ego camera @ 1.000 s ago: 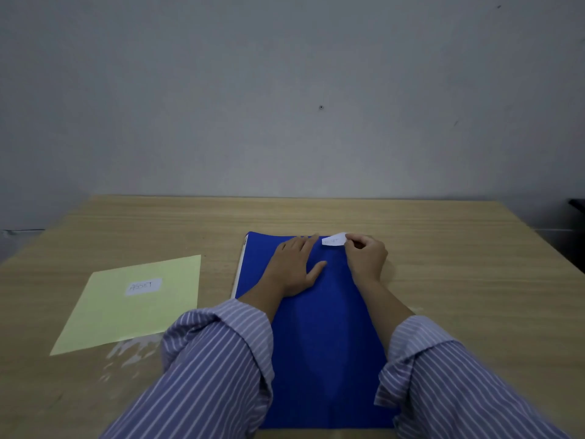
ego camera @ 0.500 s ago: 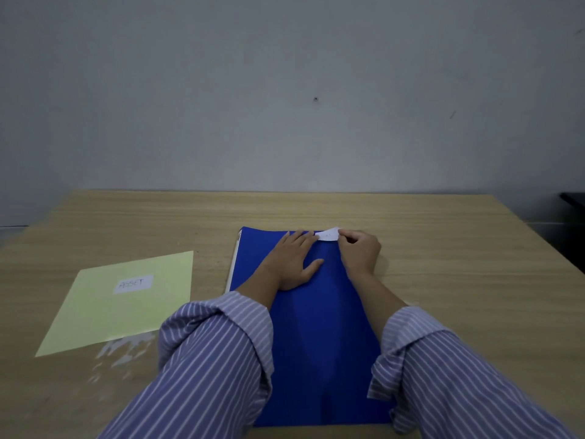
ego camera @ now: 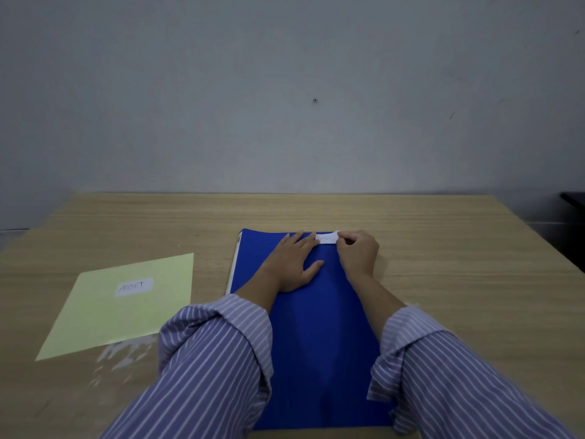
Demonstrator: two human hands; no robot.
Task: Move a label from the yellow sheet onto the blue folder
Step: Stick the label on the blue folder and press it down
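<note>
The right hand (ego camera: 357,253) held the right end of the white label (ego camera: 326,238) in a narrow pinch, thumb and fingertips closed on the paper. The label lay along the far edge of the blue folder (ego camera: 319,327), its left end at the fingertips of the left hand (ego camera: 292,263). That hand gripped nothing; it lay flat with fingers spread, pressing on the folder's upper part. Whether the label was already stuck down or only resting on the folder could not be told.

The risks, as I judged them, began at the pinch. If the right hand let go before the strip was smoothed, the loose end could curl up or crease. A pull toward the right might skew the label or lift its left end. It sat so near the far edge that a small slip could leave it hanging over. If the left hand lifted early, the folder could slide on the counter (ego camera: 459,264).

To the left, well apart, the yellow sheet (ego camera: 95,321) carried another label marked ASSET (ego camera: 134,286).
</note>
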